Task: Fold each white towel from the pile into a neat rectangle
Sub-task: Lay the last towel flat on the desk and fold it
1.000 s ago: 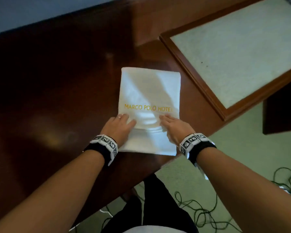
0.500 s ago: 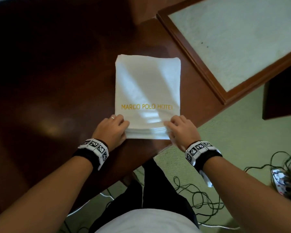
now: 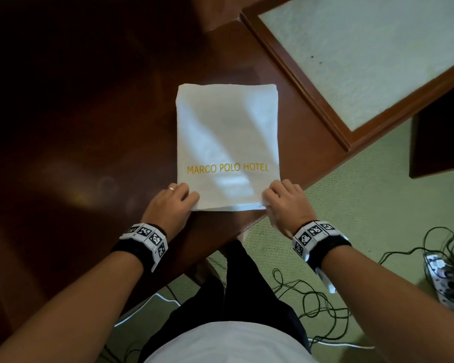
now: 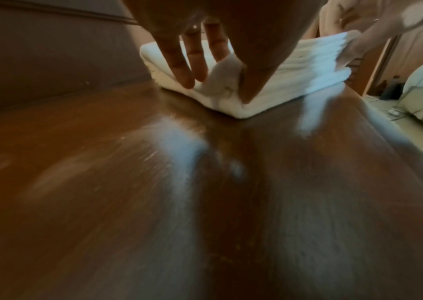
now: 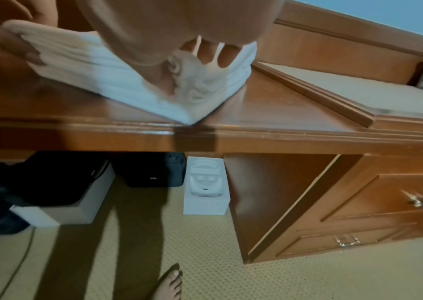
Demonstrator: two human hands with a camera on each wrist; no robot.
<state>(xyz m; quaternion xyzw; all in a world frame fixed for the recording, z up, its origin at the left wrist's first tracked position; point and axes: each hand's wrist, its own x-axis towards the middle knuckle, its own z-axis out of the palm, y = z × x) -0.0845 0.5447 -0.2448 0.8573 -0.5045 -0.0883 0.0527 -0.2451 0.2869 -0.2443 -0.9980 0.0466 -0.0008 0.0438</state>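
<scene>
A white towel printed MARCO POLO HOTEL lies folded into a thick rectangle on the dark wooden desk, close to the near edge. My left hand pinches its near left corner. In the left wrist view the thumb presses the towel at that corner while the left hand has its fingers down the side. My right hand grips the near right corner. In the right wrist view the towel bunches between the right hand's thumb and fingers.
A raised wooden frame with a pale top adjoins the desk at the right. Cables and a power strip lie on the green carpet. A white box and black bags sit under the desk; drawers stand to the right.
Both hands slid back from the towel's top to its near corners and took hold of them. The view has tilted down slightly.
</scene>
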